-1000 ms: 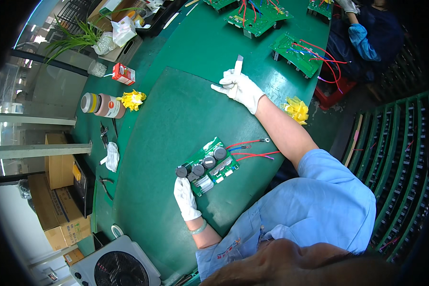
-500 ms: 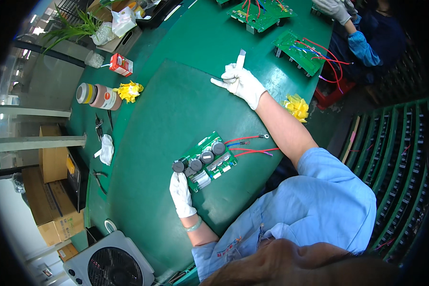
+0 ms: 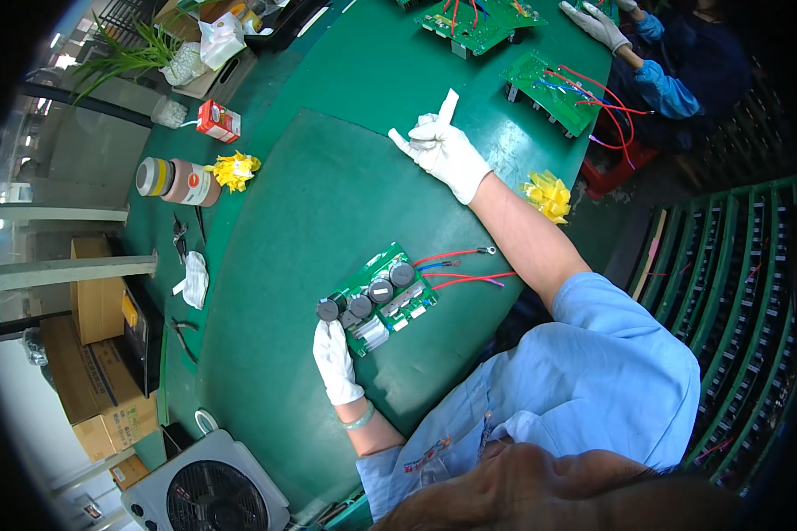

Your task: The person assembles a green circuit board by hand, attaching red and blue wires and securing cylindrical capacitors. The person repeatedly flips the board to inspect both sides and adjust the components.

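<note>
My left hand (image 3: 335, 365), in a white glove, grips the near left corner of a green circuit board (image 3: 386, 311), its fingertips beside a round black capacitor (image 3: 328, 310). The board lies on the green table, tall black capacitors facing up. Red and blue wires (image 3: 459, 260) run from its right side. Farther off, my gloved right hand (image 3: 452, 161) is raised over the table, apart from the board. Its middle fingers are curled and one digit points left. A narrow white strip (image 3: 449, 106) with a square end sticks up from between its fingers.
More wired boards (image 3: 553, 93) lie at the far right, near a co-worker's gloved hands (image 3: 598, 26). Yellow crumpled bundles (image 3: 549, 196), a jar (image 3: 193, 183), a red carton (image 3: 219, 121), pliers (image 3: 184, 338) and a fan (image 3: 217, 496) stand about. A green slotted rack (image 3: 726, 292) is at right.
The whole view has shifted slightly. The co-worker's hands have moved apart and reach over a board at the far right. My own hands keep nearly the same pose.
</note>
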Available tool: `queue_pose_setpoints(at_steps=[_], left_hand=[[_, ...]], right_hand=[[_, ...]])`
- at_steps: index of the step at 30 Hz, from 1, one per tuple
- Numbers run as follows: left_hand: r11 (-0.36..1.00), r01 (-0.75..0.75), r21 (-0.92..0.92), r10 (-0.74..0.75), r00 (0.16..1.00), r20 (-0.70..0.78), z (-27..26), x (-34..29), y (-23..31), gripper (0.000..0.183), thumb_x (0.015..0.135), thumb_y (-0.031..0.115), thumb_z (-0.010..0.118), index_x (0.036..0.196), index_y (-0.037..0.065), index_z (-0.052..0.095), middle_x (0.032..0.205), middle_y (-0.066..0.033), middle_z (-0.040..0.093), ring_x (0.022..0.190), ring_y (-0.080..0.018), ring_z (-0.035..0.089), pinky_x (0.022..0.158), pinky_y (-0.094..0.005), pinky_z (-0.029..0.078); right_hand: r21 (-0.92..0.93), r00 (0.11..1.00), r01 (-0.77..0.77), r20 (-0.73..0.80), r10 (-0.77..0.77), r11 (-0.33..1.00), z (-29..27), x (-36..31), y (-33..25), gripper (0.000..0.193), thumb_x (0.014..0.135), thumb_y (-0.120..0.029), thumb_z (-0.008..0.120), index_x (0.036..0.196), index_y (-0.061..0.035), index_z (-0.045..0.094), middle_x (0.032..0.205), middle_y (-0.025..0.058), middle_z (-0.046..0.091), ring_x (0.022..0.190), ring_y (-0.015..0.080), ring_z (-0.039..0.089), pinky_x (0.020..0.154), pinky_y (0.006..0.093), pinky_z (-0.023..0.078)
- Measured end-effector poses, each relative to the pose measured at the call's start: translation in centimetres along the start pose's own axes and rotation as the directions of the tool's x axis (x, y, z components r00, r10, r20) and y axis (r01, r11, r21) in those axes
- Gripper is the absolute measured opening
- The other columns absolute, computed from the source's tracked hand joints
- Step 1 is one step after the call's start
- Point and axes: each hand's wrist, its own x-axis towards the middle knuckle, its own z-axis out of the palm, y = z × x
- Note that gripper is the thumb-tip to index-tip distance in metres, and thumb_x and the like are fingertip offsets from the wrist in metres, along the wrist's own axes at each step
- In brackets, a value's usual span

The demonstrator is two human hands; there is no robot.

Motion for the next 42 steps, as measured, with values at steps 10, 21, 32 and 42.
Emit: queue_pose_setpoints(at_steps=[10, 21, 32, 42], left_hand=[[0.997, 0.034, -0.072, -0.032, 0.999, 0.034, -0.4, -0.2, 0.3, 0.038, 0.098, 0.021, 0.056, 0.125, -0.005, 0.056, 0.115, -0.0106, 0.063, 0.103, -0.0162, 0.055, 0.093, -0.0295, 0.042], [0.992, 0.043, -0.116, -0.035, 0.997, 0.074, -0.3, -0.3, 1.0, 0.039, 0.098, 0.016, 0.055, 0.13, -0.006, 0.053, 0.12, -0.0102, 0.061, 0.107, -0.0149, 0.055, 0.095, -0.0283, 0.042], [0.984, 0.132, -0.121, -0.128, 0.991, 0.04, -0.4, 0.0, 0.5, 0.042, 0.098, 0.018, 0.058, 0.131, -0.007, 0.052, 0.122, -0.0085, 0.061, 0.108, -0.0135, 0.054, 0.095, -0.0266, 0.041], [0.997, -0.072, -0.04, 0.071, 0.997, -0.028, 0.3, 0.7, -0.6, 0.044, 0.099, 0.033, 0.055, 0.124, -0.002, 0.058, 0.097, -0.0029, 0.063, 0.078, -0.0114, 0.05, 0.069, -0.0271, 0.042]], right_hand=[[0.046, 0.994, -0.036, -0.106, 0.041, 0.998, 0.6, 0.1, 0.1, 0.03, 0.081, 0.014, 0.053, 0.087, -0.0149, 0.045, 0.07, -0.0027, 0.039, 0.067, 0.0127, 0.048, 0.111, 0.0427, 0.04], [0.107, 0.994, -0.109, 0.025, 0.107, 0.988, 0.8, 0.3, -0.2, 0.032, 0.087, 0.008, 0.053, 0.113, -0.0107, 0.053, 0.084, 0.0024, 0.053, 0.132, 0.0374, 0.044, 0.116, 0.0478, 0.031], [0.109, 0.965, -0.228, 0.158, 0.209, 0.968, -1.4, 0.9, -0.2, 0.009, 0.095, -0.006, 0.051, 0.096, -0.0024, 0.06, 0.148, 0.0237, 0.033, 0.139, 0.0385, 0.033, 0.115, 0.0531, 0.031], [0.034, 0.961, -0.229, 0.167, 0.221, 0.973, -2.1, 0.6, -0.2, 0.009, 0.092, 0.001, 0.051, 0.1, -0.0019, 0.053, 0.15, 0.0258, 0.031, 0.14, 0.0391, 0.032, 0.116, 0.0536, 0.029]])
